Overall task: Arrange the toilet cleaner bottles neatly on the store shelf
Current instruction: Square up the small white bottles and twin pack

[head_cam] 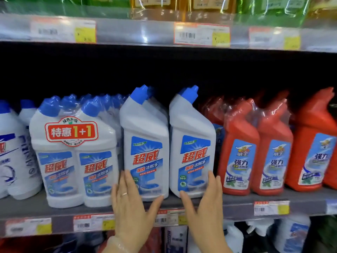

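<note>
The right bottle (192, 143) leans left on its base; a push from the right hand (204, 201) could tip it into the left bottle (145, 143). Both are white, blue-capped, near the shelf (237, 203) front edge. The left hand (131, 203) and the right lie flat, fingers spread, cupping the bottles' outer sides, gripping nothing.
</note>
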Tool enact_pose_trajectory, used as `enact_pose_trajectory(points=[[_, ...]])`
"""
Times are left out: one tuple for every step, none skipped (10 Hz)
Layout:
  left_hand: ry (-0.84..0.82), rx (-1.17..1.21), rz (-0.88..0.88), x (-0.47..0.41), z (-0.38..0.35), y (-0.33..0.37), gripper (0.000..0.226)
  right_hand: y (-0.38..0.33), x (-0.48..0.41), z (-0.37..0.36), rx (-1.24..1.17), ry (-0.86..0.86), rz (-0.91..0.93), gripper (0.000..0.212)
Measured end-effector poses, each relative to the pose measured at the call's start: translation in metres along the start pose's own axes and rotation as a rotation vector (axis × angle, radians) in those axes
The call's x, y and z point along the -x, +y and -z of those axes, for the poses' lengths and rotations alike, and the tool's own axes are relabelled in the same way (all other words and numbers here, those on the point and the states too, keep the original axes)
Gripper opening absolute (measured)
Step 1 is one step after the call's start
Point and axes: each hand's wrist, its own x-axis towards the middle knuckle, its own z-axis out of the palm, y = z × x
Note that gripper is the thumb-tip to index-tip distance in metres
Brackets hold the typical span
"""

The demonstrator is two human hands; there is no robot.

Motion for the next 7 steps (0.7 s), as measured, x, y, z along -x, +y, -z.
enact_pose_trajectory(points=[[0.015,0.029,0.021,0.0,-0.002,0.003,0.104,-0.003,-0.008,0.0,0.057,0.047,-0.06,0.091],[0.014,0.014,-0.002,0.0,-0.004,0.002,0.103,-0.006,-0.015,-0.004,0.165,0.079,-0.099,0.095],[-0.015,-0.037,-0.002,-0.001,-0.003,0.004,0.102,-0.008,-0.017,-0.006,0.196,0.078,-0.133,0.1],[-0.034,-0.057,-0.019,-0.002,-0.001,0.005,0.101,-0.008,-0.016,-0.009,0.203,0.096,-0.135,0.1],[-0.05,-0.071,-0.016,-0.001,0.002,0.003,0.101,-0.007,-0.015,-0.01,0.203,0.103,-0.115,0.097],[0.001,-0.082,-0.058,0.001,0.0,0.002,0.1,-0.003,-0.015,-0.006,0.179,0.099,-0.06,0.094],[0.163,-0.056,-0.287,0.001,0.008,0.011,0.089,-0.003,-0.008,0.006,0.191,0.103,0.141,0.083]])
